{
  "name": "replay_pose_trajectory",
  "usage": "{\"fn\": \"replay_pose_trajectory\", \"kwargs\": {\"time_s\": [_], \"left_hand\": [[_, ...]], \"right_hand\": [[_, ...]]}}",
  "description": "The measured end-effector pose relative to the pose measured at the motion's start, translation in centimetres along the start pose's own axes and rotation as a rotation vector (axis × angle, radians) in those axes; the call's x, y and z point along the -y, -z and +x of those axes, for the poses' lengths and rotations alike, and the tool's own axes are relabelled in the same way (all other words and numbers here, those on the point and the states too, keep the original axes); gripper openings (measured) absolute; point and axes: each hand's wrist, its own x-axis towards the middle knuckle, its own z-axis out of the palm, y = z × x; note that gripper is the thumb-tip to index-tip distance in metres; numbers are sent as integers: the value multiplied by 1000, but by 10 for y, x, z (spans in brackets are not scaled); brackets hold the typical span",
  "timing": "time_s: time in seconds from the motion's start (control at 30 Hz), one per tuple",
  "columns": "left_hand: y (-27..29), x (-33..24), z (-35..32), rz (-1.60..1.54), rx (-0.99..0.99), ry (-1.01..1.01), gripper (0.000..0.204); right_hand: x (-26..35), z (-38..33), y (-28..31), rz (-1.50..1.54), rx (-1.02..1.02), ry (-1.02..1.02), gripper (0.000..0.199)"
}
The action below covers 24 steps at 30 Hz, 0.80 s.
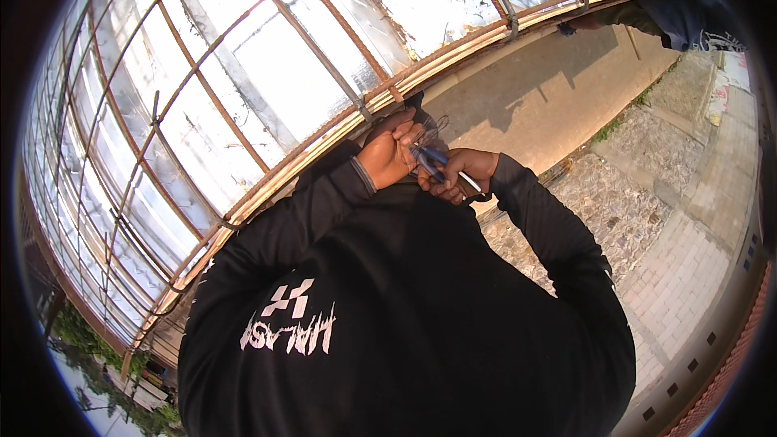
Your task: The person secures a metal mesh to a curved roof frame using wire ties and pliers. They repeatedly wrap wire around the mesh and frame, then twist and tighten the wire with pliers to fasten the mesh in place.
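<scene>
In front of my chest, just under the edge of a rusty rebar grid point(379, 97), my two hands are close together. My left hand point(391, 152) is closed, its fingertips pinched together, and thin wire point(438, 121) loops out beside them. My right hand point(461, 174) is wrapped round a pair of pliers point(430, 157) with blue on it. The head of the pliers points toward my left fingers, and a pale handle end sticks out past my right hand. My fingers hide where wire and pliers meet.
Shiny silvery sheeting point(275, 73) lies beneath the bars, filling the upper left. Along its edge runs a wooden strip point(453, 57). Below right are a plastered wall point(526, 89), rough stone ground point(615, 202) and paving point(647, 291). Another person's arm point(627, 18) reaches the edge at upper right.
</scene>
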Motion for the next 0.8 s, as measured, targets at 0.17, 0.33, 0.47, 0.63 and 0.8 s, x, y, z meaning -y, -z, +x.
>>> {"fn": "replay_pose_trajectory", "kwargs": {"time_s": [0.17, 0.33, 0.47, 0.63, 0.8], "left_hand": [[5, 6, -1, 271, -225, -98, 41], [-4, 8, -3, 432, -305, -123, 37], [-5, 9, -9, 545, -325, -130, 33], [4, 9, -13, 612, -341, -54, 35], [13, 12, -6, 602, -347, -30, 41]], "right_hand": [[3, 11, -11, -649, -421, 243, 20], [-7, 41, -11, -609, -555, 186, 21], [-9, 47, -8, -722, -688, 142, 26], [-6, 45, -9, -645, -613, 49, 38], [-18, 53, -8, -1038, -801, 640, 34]]}}
